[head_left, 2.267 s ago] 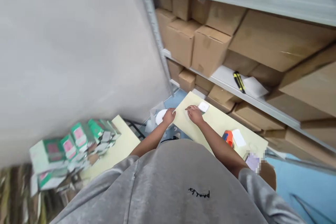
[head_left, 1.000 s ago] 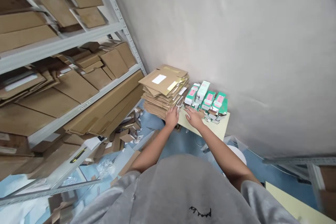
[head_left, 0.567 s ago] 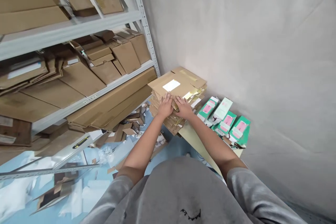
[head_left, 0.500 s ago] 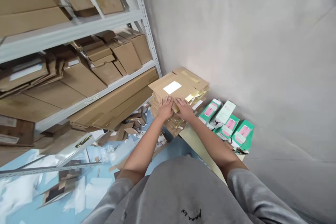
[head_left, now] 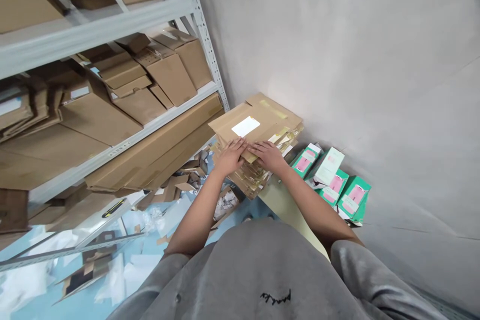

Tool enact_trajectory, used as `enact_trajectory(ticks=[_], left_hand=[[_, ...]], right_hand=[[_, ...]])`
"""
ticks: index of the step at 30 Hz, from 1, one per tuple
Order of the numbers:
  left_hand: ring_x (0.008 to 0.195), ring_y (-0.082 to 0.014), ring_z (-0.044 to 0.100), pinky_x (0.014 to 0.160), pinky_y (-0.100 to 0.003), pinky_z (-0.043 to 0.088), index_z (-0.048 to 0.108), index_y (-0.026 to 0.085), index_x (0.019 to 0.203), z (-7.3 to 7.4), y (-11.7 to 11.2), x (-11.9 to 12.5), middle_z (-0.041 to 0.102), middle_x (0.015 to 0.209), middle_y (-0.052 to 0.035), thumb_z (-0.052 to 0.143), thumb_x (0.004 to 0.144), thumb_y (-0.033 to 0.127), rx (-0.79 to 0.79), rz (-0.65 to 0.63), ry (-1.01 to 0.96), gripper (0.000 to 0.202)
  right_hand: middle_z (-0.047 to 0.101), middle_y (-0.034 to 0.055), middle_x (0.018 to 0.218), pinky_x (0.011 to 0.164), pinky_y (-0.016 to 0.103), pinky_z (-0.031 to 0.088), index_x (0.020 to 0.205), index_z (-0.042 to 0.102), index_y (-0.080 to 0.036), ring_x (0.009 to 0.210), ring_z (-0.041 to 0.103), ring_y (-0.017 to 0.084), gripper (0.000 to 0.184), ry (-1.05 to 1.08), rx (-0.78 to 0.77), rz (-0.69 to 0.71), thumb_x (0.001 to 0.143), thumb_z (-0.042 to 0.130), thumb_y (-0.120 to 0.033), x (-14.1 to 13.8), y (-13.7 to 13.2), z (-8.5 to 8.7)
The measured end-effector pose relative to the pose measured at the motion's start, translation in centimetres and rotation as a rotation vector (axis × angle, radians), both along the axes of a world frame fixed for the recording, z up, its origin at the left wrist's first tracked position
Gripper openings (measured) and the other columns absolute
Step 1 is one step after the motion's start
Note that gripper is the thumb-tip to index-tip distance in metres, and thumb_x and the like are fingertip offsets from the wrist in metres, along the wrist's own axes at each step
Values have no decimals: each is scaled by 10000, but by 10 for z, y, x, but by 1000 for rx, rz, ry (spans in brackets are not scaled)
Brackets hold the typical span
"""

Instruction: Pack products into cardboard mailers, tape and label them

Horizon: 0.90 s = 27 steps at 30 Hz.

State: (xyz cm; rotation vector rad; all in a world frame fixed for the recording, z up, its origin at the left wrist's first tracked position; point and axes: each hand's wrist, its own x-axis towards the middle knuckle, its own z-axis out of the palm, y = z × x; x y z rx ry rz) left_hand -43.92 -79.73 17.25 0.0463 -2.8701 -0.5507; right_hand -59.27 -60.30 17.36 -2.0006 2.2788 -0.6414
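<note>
The cardboard stack (head_left: 264, 120) is steadied at its near edge by the left hand (head_left: 230, 156) and right hand (head_left: 267, 156) (fingers spread flat, not gripping).

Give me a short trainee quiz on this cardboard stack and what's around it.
1. True or false: the left hand and the right hand both touch the cardboard stack.
2. Which sits beside the stack, near the wall? A: green and pink boxes; B: a bicycle; C: a metal bucket.
3. Fill in the blank: the label on top of the stack is ____.

Key: 1 true; 2 A; 3 white.
</note>
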Motion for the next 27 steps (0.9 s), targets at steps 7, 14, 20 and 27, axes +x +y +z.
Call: enact_trajectory(ticks=[7,14,20,27], left_hand=[[1595,-265,370,1320,-505,294,480,213,1616,14,-34,-12,434,1696,-97,527,947,178,-102,-73,39,672],[1464,-282,525,1196,-503,422,542,290,1580,37,-59,-32,541,1622,-71,510,971,144,-180,-103,93,627],[1462,-307,508,1207,-519,406,556,320,1567,35,-73,-34,555,1611,-65,673,942,253,-129,-199,107,639],[1581,-293,392,1296,-485,303,500,268,1606,12,-77,-28,424,1698,-103,674,971,536,-74,-313,12,711]], right_hand=[[651,-9,1512,1224,468,398,1492,637,-365,1442,574,216,465,-26,-108,-15,1068,496,-235,-10,3,20],[674,30,1488,1248,508,387,1463,655,-343,1417,588,237,408,-7,-294,-138,1092,488,-317,2,4,31],[662,57,1500,1236,554,405,1485,639,-346,1400,599,273,441,-16,-250,-159,1048,582,-340,6,12,33],[643,96,1520,1241,602,379,1462,668,-335,1416,596,306,505,-69,-118,-145,960,714,-303,19,25,34]])
